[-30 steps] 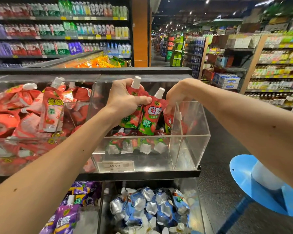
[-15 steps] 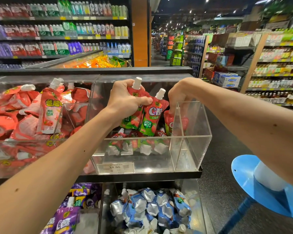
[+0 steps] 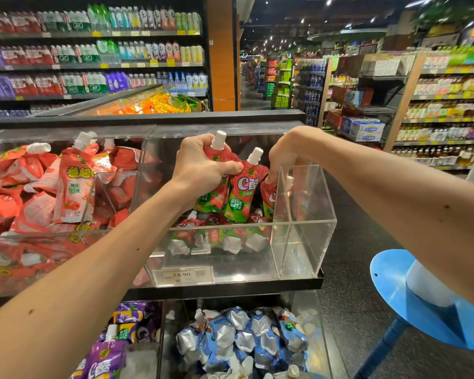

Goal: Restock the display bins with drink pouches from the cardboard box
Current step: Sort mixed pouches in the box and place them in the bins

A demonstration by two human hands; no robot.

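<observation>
Left hand [image 3: 200, 168] grips two red strawberry pouches [image 3: 240, 192] upright near their necks, thumb across the front. Right hand [image 3: 288, 157] is just beside it, fingers curled down, pinching a third pouch [image 3: 268, 194] at its top. I log all three inside the clear acrylic bin [image 3: 298, 242], above loose pouches [image 3: 216, 236] lying on its floor. Its price tag [image 3: 182, 274] reads 14.90.
</observation>
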